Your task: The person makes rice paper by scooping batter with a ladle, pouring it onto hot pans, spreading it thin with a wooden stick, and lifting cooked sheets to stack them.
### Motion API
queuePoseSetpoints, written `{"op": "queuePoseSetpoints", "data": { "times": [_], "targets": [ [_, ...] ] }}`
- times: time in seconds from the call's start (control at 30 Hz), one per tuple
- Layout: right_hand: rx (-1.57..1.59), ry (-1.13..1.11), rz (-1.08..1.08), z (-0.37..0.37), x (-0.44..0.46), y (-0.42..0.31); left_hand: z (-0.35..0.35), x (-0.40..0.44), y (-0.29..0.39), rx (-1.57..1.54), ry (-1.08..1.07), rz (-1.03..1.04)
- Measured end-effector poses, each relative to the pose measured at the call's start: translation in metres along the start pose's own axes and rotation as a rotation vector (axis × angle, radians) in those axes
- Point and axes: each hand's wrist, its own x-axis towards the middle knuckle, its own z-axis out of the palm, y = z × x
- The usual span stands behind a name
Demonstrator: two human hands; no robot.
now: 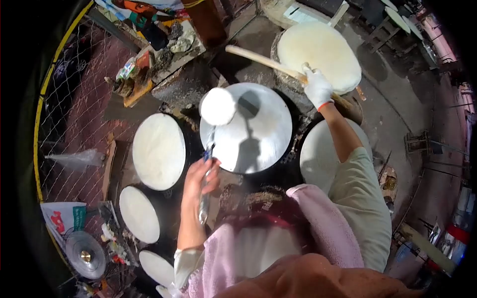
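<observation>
My left hand [201, 178] is wrapped round the handle of a ladle [206, 155]. The ladle's bowl, full of white batter [219, 106], is over the upper left of a round griddle [271, 141], and its shadow falls on the shiny surface. In a white glove, my right hand [318, 89] grips a long wooden stick [261, 59] that slants from upper left to lower right. Just beyond that hand lies a thick round stack of pale flatbreads [320, 52]. Whether the glove touches the stack, I cannot tell.
Pale rounds cover griddles on the left [159, 151], lower left [139, 214] and right [318, 154]. A ledge with cluttered items [164, 64] stands at the upper left, beside a wire fence [74, 109]. A metal lid [85, 254] lies at the lower left.
</observation>
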Motion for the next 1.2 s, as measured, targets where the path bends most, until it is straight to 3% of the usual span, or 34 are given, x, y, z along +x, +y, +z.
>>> {"op": "queuePoseSetpoints", "data": {
  "times": [0.1, 0.13, 0.17, 0.23, 0.37, 0.4, 0.43, 0.47, 0.53, 0.63, 0.67, 0.77, 0.8, 0.83, 0.87, 0.9, 0.97, 1.0, 1.03, 1.1, 1.17, 1.2],
  "targets": [
    [0.172, 0.029, 0.093, 0.012, -0.046, 0.007, 0.013, 0.033, -0.015, 0.149, 0.008, -0.040],
    [0.333, -0.200, 0.221, -0.002, -0.062, 0.003, 0.016, 0.050, -0.023, 0.164, -0.018, -0.063],
    [0.571, 0.000, 0.077, 0.038, -0.087, 0.021, 0.017, 0.070, -0.035, 0.180, -0.048, -0.087],
    [0.847, -0.011, 0.175, 0.061, -0.145, 0.018, 0.007, 0.120, -0.071, 0.241, -0.128, -0.071],
    [1.022, -0.122, 0.552, 0.044, -0.239, -0.033, -0.014, 0.178, -0.130, 0.787, -0.028, 0.075],
    [0.946, 0.078, 0.497, 0.073, -0.264, -0.038, -0.029, 0.186, -0.141, 1.051, -0.003, 0.278],
    [0.834, -0.031, 0.551, 0.051, -0.274, -0.054, -0.034, 0.188, -0.140, 1.306, 0.019, 0.499],
    [0.704, -0.006, 0.545, 0.057, -0.291, -0.064, -0.042, 0.186, -0.137, 1.431, 0.056, 0.466],
    [0.436, -0.037, 0.519, 0.085, -0.314, -0.078, -0.067, 0.187, -0.129, 1.504, 0.105, 0.651],
    [0.206, -0.191, 0.577, 0.097, -0.322, -0.102, -0.093, 0.181, -0.090, 1.479, 0.223, 0.774],
    [0.292, -0.259, 0.665, 0.091, -0.318, -0.111, -0.098, 0.174, -0.071, 1.397, 0.284, 0.807],
    [0.914, -0.008, 0.659, 0.128, -0.305, -0.139, -0.114, 0.155, -0.017, 1.135, 0.363, 0.938],
    [1.283, 0.043, 0.661, 0.139, -0.295, -0.154, -0.108, 0.138, -0.002, 1.086, 0.383, 0.936],
    [1.289, 0.043, 0.685, 0.142, -0.286, -0.164, -0.124, 0.136, 0.001, 1.118, 0.351, 0.963],
    [1.295, 0.042, 0.710, 0.145, -0.277, -0.174, -0.144, 0.135, -0.001, 1.064, 0.300, 0.852],
    [1.162, 0.101, 0.599, 0.166, -0.276, -0.171, -0.159, 0.130, -0.003, 1.011, 0.249, 0.740],
    [0.593, -0.122, 0.628, 0.068, -0.263, -0.185, -0.187, 0.115, -0.013, 0.959, 0.116, 0.732],
    [0.591, 0.035, 0.604, 0.071, -0.271, -0.178, -0.199, 0.103, -0.017, 0.947, 0.103, 0.596],
    [0.782, 0.167, 0.678, 0.124, -0.289, -0.153, -0.208, 0.087, -0.020, 0.918, 0.088, 0.481],
    [0.909, 0.003, 0.730, 0.122, -0.297, -0.165, -0.225, 0.063, -0.030, 0.852, 0.092, 0.393],
    [1.346, 0.084, 0.661, 0.161, -0.292, -0.191, -0.244, 0.049, -0.040, 0.881, 0.115, 0.354],
    [1.314, 0.013, 0.699, 0.140, -0.283, -0.205, -0.247, 0.040, -0.042, 0.852, 0.128, 0.324]
  ]
}}
